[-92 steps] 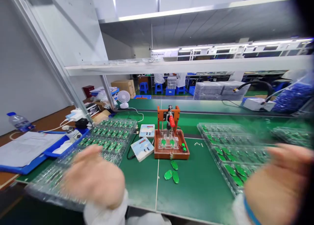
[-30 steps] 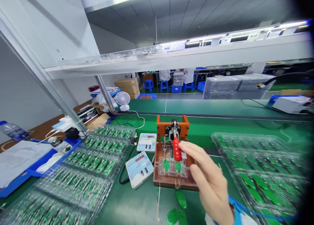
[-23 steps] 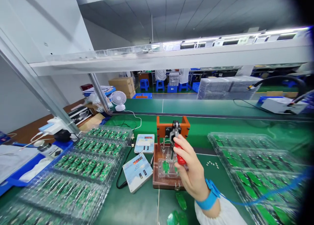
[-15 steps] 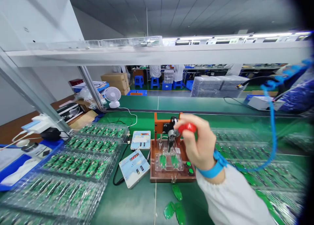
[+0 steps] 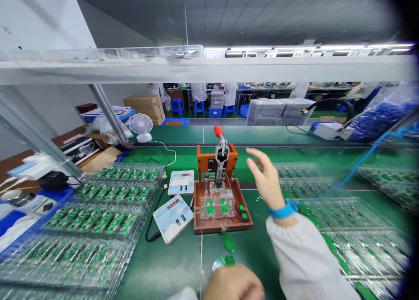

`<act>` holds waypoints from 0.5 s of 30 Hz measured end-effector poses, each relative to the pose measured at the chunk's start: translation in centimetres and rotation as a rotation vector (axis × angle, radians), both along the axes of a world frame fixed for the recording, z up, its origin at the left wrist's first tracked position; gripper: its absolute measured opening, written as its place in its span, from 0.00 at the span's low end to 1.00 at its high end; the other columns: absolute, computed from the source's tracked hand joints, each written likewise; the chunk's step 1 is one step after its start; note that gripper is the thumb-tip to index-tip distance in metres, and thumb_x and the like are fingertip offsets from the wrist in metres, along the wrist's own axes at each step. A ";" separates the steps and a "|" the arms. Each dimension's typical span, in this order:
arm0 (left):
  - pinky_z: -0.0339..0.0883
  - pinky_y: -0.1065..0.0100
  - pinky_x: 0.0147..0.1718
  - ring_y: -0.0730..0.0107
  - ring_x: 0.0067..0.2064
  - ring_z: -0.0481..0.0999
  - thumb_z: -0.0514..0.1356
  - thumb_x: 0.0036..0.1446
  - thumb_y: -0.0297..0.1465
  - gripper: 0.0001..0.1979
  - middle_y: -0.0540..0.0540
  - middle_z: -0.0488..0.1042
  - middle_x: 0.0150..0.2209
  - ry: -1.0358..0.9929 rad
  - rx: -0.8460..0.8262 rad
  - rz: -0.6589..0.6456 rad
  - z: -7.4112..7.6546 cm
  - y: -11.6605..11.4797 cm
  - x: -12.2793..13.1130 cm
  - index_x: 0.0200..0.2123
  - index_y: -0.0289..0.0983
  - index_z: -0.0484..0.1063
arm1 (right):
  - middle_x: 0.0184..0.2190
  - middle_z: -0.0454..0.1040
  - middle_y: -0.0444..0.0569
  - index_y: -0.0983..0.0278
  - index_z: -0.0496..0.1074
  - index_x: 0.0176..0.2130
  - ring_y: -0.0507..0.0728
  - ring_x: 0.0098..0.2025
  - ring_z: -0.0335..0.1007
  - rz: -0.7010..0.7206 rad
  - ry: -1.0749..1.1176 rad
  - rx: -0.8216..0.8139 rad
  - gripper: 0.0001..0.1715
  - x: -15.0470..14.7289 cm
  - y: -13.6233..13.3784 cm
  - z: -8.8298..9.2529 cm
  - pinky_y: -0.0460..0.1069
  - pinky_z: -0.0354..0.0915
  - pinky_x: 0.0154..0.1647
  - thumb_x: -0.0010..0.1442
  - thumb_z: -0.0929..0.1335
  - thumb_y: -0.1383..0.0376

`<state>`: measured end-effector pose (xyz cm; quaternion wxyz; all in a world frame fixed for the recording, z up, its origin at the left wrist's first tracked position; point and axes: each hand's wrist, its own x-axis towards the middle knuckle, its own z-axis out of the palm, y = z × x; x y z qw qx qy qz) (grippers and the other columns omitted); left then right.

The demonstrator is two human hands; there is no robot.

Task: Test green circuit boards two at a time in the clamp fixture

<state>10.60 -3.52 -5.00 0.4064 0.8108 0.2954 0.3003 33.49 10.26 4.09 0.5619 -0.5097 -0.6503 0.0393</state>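
Note:
My right hand (image 5: 266, 178) is open and raised just right of an orange-framed test fixture (image 5: 216, 158), touching nothing, with a blue wrist strap (image 5: 282, 210) on its wrist. The fixture's toggle clamp stands upright, its red handle (image 5: 218, 131) pointing up. Two green parts lie in a clear acrylic nest (image 5: 216, 207) on the fixture's brown wooden base (image 5: 222, 226). My left hand (image 5: 234, 284) is blurred at the bottom edge, next to a green part (image 5: 224, 261). A second green part (image 5: 228, 243) lies just below the fixture. Whether my left hand holds anything is hidden by blur.
Stacked clear trays of green circuit boards (image 5: 98, 217) fill the bench on the left, and more (image 5: 353, 234) lie on the right. Two digital counter boxes (image 5: 172, 218) sit left of the fixture. A blue cord (image 5: 369, 160) runs right from my wrist strap.
My right hand has let go of the red handle and moved right, opening. The clamp lever now stands upright. My left hand has come in at the bottom, near the green parts.

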 end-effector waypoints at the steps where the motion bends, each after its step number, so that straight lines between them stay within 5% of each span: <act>1: 0.75 0.61 0.40 0.65 0.40 0.76 0.52 0.73 0.38 0.13 0.44 0.75 0.40 0.002 0.002 0.114 -0.1 1.4 -0.5 0.43 0.40 0.74 | 0.55 0.73 0.55 0.59 0.72 0.56 0.63 0.57 0.68 -0.021 0.011 -0.028 0.20 0.2 -1.6 -2.4 0.62 0.68 0.56 0.74 0.61 0.53; 4: 0.73 0.55 0.46 0.59 0.45 0.75 0.49 0.73 0.37 0.15 0.43 0.75 0.42 0.072 0.119 0.459 0.1 5.8 -2.8 0.43 0.41 0.75 | 0.51 0.75 0.54 0.59 0.77 0.49 0.65 0.55 0.68 0.033 -0.047 -0.140 0.17 -1.0 -5.0 -8.2 0.64 0.67 0.57 0.72 0.63 0.55; 7: 0.68 0.49 0.56 0.53 0.57 0.70 0.53 0.71 0.37 0.15 0.42 0.71 0.54 0.215 0.321 0.529 0.2 9.3 -3.8 0.55 0.44 0.73 | 0.56 0.71 0.54 0.59 0.75 0.55 0.67 0.61 0.62 0.109 -0.097 -0.227 0.17 -3.2 -6.0 -10.8 0.67 0.60 0.64 0.71 0.64 0.60; 12: 0.64 0.46 0.60 0.50 0.62 0.66 0.54 0.69 0.35 0.15 0.39 0.67 0.59 0.298 0.458 0.487 -0.8 11.7 -2.5 0.56 0.42 0.73 | 0.58 0.69 0.56 0.62 0.75 0.52 0.68 0.67 0.54 0.173 -0.089 -0.309 0.15 -4.6 -5.0 -9.8 0.69 0.52 0.69 0.68 0.65 0.66; 15: 0.64 0.46 0.60 0.51 0.59 0.70 0.55 0.68 0.39 0.14 0.40 0.72 0.55 0.180 0.445 0.495 -1.5 11.8 -2.5 0.51 0.40 0.74 | 0.53 0.72 0.53 0.62 0.74 0.48 0.63 0.62 0.62 0.216 -0.037 -0.368 0.11 -3.9 -4.7 -8.8 0.62 0.58 0.68 0.64 0.68 0.69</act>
